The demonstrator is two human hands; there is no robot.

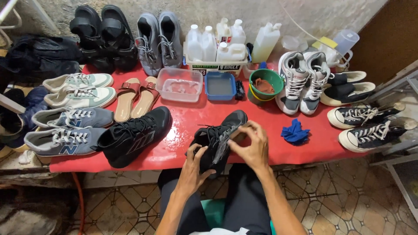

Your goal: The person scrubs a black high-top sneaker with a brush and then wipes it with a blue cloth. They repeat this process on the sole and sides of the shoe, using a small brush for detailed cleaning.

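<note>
Both hands were on one black sneaker [220, 139], held at the near edge of the red table [183, 126], above the person's lap. Left hand [194, 167] gripped the heel end from below, fingers [193, 153] wrapped narrow around it. Right hand [251, 143] sat on top near the toe, fingers [244, 130] curled shut on a small pale object pressed to the upper; couldn't tell what it was. Sneaker was tilted, toe pointing away and up-right, laces showing.

Its mate [133, 135] lay on the table just left, toe pointing right, surface there wet and shiny. A blue rag [295, 132] lay crumpled to the right of the hands, apart from the shoe.

Farther back, mid-table: clear tub [179, 84], blue tray [220, 85] beside it, green bowl [266, 82] right of that. A crate of white bottles [215, 48] stood behind them at the wall.

Left side: brown sandals [135, 96], two pale green-white sneakers [80, 89], two grey-blue trainers [65, 130] at the near-left corner. Back left: black sandals [102, 37] and grey knit shoes [159, 41].

Right side: grey-white high-tops [302, 80], black slip-ons [348, 89] beside them, black canvas sneakers [370, 126] hanging partly off the table's right edge.
</note>
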